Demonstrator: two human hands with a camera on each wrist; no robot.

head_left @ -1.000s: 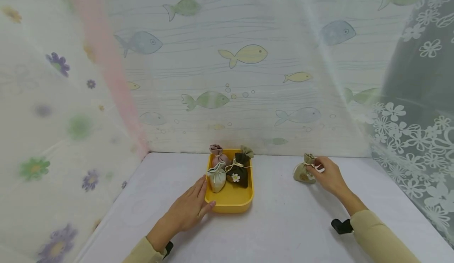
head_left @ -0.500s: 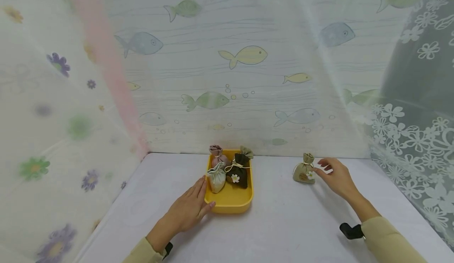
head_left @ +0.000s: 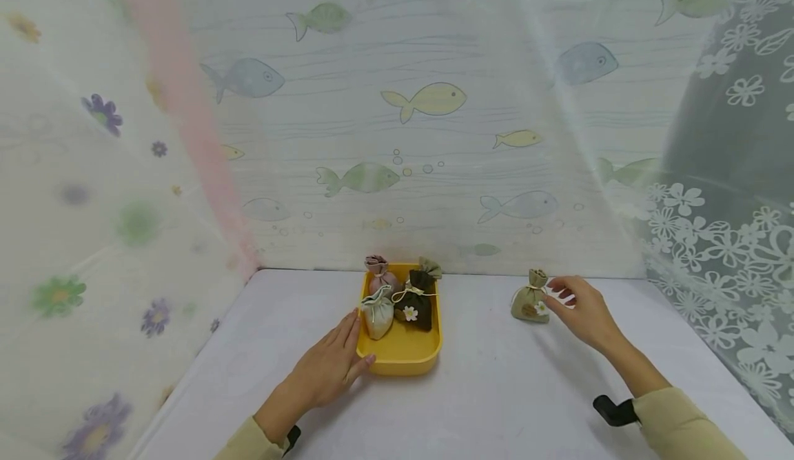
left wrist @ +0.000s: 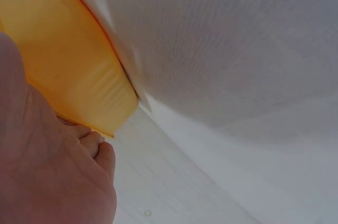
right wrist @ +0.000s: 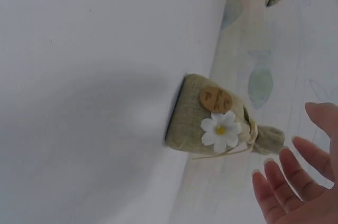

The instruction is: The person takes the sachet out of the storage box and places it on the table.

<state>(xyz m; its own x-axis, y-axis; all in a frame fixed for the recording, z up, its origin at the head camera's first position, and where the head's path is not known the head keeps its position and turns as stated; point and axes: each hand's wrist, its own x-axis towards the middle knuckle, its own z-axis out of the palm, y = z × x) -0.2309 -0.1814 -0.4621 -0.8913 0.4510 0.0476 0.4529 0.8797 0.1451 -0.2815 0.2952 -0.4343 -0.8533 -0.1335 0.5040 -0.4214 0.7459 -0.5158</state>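
A small green drawstring pouch (head_left: 530, 303) stands upright on the right part of the table. It bears a white flower and a round brown tag, plain in the right wrist view. Just right of its tied neck is my right hand (head_left: 583, 312), its fingers loosely bent around nothing; the right wrist view shows a gap between fingertips and pouch. My left hand (head_left: 329, 363) lies with straight fingers along the left side of a yellow tray (head_left: 403, 367). Inside the tray sit a pale pouch (head_left: 378, 315), a pink pouch (head_left: 383, 279) and a dark pouch (head_left: 417, 301) with a white flower.
A green pouch top (head_left: 431, 267) shows behind the dark pouch at the tray's back right corner. White cloth covers the table (head_left: 484, 391). A fish-printed curtain (head_left: 434, 170) hangs along the back edge, with flowered sheets at both sides.
My right hand has let go of the green pouch's neck and drawn back to the right, then come slightly nearer again. The pouch stays standing. My left hand has kept its place.
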